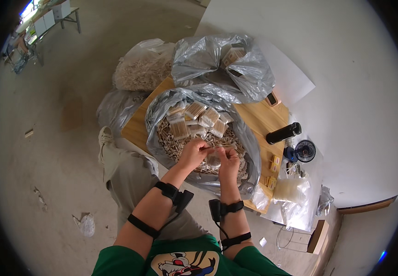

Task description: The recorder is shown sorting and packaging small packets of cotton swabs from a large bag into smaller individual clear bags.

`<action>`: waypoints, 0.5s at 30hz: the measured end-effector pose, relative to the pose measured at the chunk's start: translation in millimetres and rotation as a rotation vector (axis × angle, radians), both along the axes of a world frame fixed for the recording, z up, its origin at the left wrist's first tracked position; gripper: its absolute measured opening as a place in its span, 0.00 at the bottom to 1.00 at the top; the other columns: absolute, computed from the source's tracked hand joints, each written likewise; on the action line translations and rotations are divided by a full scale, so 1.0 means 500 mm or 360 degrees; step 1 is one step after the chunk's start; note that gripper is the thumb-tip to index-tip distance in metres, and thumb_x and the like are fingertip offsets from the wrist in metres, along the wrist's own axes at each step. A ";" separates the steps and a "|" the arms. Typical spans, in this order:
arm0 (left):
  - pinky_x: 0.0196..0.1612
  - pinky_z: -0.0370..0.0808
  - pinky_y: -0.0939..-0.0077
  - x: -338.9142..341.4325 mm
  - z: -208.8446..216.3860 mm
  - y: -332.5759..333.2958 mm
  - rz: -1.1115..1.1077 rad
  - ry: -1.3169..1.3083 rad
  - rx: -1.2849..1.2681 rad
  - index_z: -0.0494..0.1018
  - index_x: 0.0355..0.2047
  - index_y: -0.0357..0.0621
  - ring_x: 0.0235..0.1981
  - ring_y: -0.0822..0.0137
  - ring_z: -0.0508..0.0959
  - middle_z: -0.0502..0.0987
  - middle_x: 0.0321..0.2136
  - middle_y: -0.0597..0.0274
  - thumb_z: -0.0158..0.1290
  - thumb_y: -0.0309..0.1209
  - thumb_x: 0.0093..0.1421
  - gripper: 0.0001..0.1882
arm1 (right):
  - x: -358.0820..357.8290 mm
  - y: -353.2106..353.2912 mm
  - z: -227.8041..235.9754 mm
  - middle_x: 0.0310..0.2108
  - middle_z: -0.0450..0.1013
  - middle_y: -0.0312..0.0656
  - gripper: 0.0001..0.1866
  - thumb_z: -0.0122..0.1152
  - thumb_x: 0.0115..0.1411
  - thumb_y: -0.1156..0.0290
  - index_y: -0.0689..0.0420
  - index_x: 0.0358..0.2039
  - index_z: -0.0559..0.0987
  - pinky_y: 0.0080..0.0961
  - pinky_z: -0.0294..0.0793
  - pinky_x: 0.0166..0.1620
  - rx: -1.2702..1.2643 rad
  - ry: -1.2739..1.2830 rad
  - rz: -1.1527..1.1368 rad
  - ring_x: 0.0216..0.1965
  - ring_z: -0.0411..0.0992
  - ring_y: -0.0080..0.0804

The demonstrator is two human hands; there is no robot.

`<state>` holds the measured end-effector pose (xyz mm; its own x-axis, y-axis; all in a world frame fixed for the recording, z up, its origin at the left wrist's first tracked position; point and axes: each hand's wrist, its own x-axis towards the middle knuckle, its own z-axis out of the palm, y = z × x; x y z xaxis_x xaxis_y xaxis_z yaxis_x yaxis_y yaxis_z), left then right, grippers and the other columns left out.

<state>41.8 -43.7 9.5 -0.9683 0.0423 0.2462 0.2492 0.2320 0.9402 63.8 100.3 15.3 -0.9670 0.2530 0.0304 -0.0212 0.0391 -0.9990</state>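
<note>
My left hand [194,152] and my right hand [229,160] meet over a large grey plastic bag [155,117] full of loose wooden-stick cotton swabs [171,140]. Between both hands I hold a small clear packet of swabs [214,158]; the left fingers pinch its top, the right hand grips its side. Several filled packets [194,117] lie in a pile at the far side of the bag. Both wrists carry black straps with small devices.
The bag rests on a low wooden table [258,117]. Behind it stand another grey bag [217,62] and a clear bag of swabs [141,69]. To the right are a black bottle [283,133], a small fan [305,151], little boxes and clear bags [291,193].
</note>
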 end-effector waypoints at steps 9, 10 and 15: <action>0.28 0.67 0.80 -0.013 -0.040 -0.011 -0.0090 -0.0502 0.0891 0.72 0.28 0.39 0.26 0.80 0.69 0.71 0.22 0.72 0.56 0.33 0.57 0.09 | -0.018 -0.015 0.007 0.25 0.72 0.34 0.09 0.55 0.61 0.72 0.57 0.23 0.72 0.17 0.67 0.35 -0.0846 0.0153 -0.0185 0.27 0.66 0.18; 0.31 0.68 0.81 -0.017 -0.044 -0.013 -0.0107 -0.0557 0.1181 0.72 0.30 0.40 0.28 0.79 0.69 0.71 0.25 0.72 0.55 0.33 0.58 0.09 | -0.017 -0.015 0.007 0.25 0.72 0.34 0.09 0.55 0.61 0.72 0.57 0.23 0.72 0.17 0.67 0.35 -0.0845 0.0152 -0.0182 0.27 0.66 0.18; 0.30 0.68 0.80 0.009 0.017 0.011 -0.0303 -0.0273 0.0285 0.72 0.31 0.39 0.28 0.78 0.70 0.71 0.26 0.69 0.58 0.31 0.56 0.08 | -0.011 0.007 -0.007 0.24 0.70 0.31 0.08 0.56 0.61 0.71 0.57 0.25 0.73 0.13 0.64 0.33 -0.0470 0.0160 -0.0124 0.26 0.64 0.15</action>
<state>46.3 -38.0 17.8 -0.9752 0.1976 0.0997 0.1063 0.0232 0.9941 58.4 103.7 12.0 -0.9402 0.3383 0.0392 -0.1289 -0.2471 -0.9604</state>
